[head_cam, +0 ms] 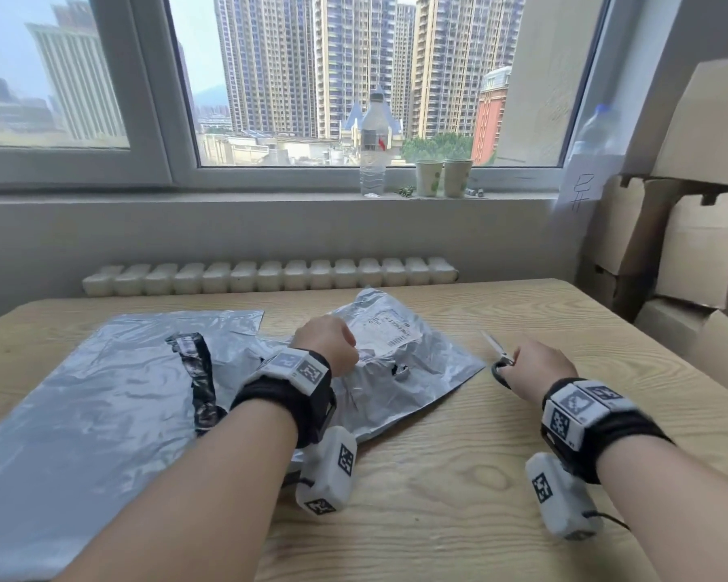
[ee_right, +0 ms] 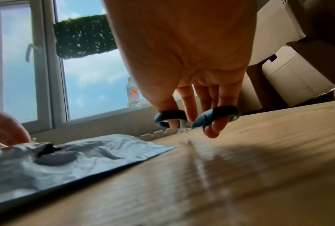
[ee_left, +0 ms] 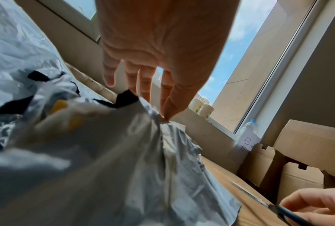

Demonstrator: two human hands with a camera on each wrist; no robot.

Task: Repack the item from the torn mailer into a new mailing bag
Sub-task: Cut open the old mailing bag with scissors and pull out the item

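So the torn mailer (head_cam: 379, 359) sits mid-frame on the table (head_cam: 459, 476), left hand (head_cam: 326, 342) pinching its crumpled top. The right hand (head_cam: 539, 367) at right has fingers through the scissors (head_cam: 499, 357) handles. A new flat bag (head_cam: 102, 392) lies lower left. The item inside is probably that yellowish thing, hard to tell.

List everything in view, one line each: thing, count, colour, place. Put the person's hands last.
torn mailer: one, silver-grey, white label, table centre
new mailing bag: one, silver-grey, flat on the table's left
scissors: one pair, dark handles, right of the mailer
table: one, light wood
water bottle: one, clear, windowsill
paper cups: two, pale with green print, windowsill
cardboard boxes: several, brown, stacked far right
radiator: one, white, below the sill
left hand: pinches the torn mailer
right hand: fingers through the scissors' handle loops
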